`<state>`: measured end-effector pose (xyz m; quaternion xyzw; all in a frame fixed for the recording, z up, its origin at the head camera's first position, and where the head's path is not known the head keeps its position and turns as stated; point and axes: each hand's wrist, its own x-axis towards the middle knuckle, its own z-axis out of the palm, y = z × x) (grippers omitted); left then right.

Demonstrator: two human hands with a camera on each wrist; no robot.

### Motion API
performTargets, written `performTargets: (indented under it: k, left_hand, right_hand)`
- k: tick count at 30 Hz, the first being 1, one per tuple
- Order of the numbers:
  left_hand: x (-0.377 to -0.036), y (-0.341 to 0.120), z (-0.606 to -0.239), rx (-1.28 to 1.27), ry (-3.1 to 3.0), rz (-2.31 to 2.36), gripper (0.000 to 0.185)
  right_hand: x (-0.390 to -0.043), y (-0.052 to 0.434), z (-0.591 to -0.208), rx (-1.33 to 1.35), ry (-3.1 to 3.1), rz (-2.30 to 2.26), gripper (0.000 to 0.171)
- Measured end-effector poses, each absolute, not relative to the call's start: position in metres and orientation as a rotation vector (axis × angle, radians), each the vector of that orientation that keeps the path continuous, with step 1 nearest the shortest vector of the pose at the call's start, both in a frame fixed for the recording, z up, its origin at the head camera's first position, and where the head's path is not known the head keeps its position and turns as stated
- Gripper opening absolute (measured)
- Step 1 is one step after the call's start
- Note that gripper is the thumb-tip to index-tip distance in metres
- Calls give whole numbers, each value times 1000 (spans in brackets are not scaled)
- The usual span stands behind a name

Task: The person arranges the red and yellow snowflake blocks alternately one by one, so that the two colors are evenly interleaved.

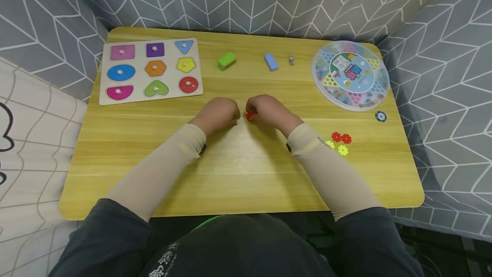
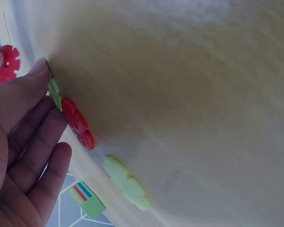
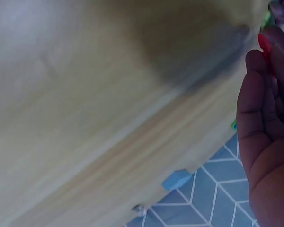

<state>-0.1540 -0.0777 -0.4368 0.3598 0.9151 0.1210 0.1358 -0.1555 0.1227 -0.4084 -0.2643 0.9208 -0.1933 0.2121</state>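
My right hand [image 1: 256,112] pinches a red snowflake disc [image 1: 250,116] at the middle of the wooden table [image 1: 246,170]; its red edge [image 3: 265,45] shows between the fingers in the right wrist view. My left hand [image 1: 229,116] lies just left of it with loosely bent fingers [image 2: 35,161]. Its thumb tip touches a green disc [image 2: 54,92] lying on the table. Beside that lie a red disc [image 2: 78,124] and a pale green disc [image 2: 128,183]. The held red disc [image 2: 8,64] shows at that view's left edge.
At the back left lies a shape puzzle board [image 1: 103,93]. A green block [image 1: 226,60], a blue block [image 1: 270,61] and a small grey item [image 1: 291,60] sit at the back. At the right are a round clear box [image 1: 319,81], a dark disc [image 1: 380,116] and red and yellow discs [image 1: 340,142].
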Motion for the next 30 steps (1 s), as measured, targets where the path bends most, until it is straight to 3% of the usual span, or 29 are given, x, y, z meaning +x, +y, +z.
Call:
performTargets:
  k: [30]
  left_hand:
    - [-153,-78,-433,1027,2643,359,9]
  right_hand:
    - [-155,107,-434,-691,2657,-467,10]
